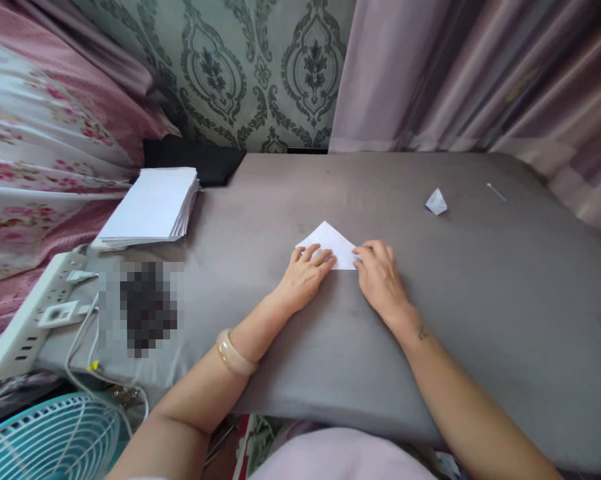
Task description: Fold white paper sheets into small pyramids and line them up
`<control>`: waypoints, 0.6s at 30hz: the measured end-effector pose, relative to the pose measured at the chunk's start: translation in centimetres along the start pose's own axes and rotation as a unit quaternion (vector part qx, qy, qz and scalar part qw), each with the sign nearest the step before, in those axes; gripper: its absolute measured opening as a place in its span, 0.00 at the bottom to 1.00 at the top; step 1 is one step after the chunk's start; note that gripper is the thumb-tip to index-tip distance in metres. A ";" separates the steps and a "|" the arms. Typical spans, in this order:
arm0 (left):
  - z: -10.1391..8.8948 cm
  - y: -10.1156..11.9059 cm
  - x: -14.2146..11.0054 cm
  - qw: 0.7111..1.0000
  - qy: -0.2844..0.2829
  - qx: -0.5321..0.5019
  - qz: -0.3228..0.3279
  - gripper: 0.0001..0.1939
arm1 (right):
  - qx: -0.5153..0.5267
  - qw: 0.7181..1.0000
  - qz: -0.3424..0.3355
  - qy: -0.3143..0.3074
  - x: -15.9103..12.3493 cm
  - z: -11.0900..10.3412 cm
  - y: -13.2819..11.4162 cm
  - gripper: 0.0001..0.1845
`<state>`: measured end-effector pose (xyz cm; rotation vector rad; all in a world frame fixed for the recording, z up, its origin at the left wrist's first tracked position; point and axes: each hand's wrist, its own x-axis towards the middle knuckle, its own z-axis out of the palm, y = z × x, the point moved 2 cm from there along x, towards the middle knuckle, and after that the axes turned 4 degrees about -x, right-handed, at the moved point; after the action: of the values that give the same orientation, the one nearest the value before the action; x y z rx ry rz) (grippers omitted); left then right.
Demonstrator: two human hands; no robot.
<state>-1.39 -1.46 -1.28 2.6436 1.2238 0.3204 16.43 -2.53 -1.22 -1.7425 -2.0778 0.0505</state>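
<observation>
A folded white sheet of paper (341, 252) lies on the grey cloth in front of me, its point facing away and a straight edge towards me. My left hand (306, 272) rests on its left part, fingers spread and lying flat. At the paper's right corner, the bent fingers and thumb of my right hand (379, 275) grip the edge. A small folded paper piece (436, 202) sits farther back on the right, apart from both hands.
A stack of white paper (150, 203) stands at the back left, before a black folded item (195, 159). Left of me are a power strip (30, 320) with cables and a blue fan (55, 437). A thin stick (497, 192) lies at the far right.
</observation>
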 end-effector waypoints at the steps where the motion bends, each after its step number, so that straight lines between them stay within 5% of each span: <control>1: 0.2 -0.1 0.0 1.000 -0.012 -0.006 0.014 0.26 | -0.010 1.000 -0.026 -0.014 -0.2 0.0 -0.8 0.19; 4: 0.3 -0.5 0.1 0.999 -0.015 -0.024 0.015 0.25 | -0.027 0.995 -0.077 -0.058 -0.9 0.0 -2.9 0.21; 7: 0.1 -1.1 0.1 0.999 0.015 -0.051 -0.010 0.21 | -0.052 0.995 -0.060 -0.065 -1.5 0.1 -4.3 0.20; 13: -0.3 -4.0 0.0 0.962 0.166 -0.100 -0.195 0.18 | -0.070 0.995 -0.031 -0.071 -1.9 0.4 -5.1 0.26; 18: -0.3 -4.3 -0.1 0.944 0.172 -0.162 -0.230 0.18 | -0.059 0.996 -0.040 -0.060 -1.9 0.8 -4.9 0.25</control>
<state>-4.67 1.27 -2.17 2.0023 1.6767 0.8394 11.86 -5.17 -1.07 -1.7607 -2.2768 0.0087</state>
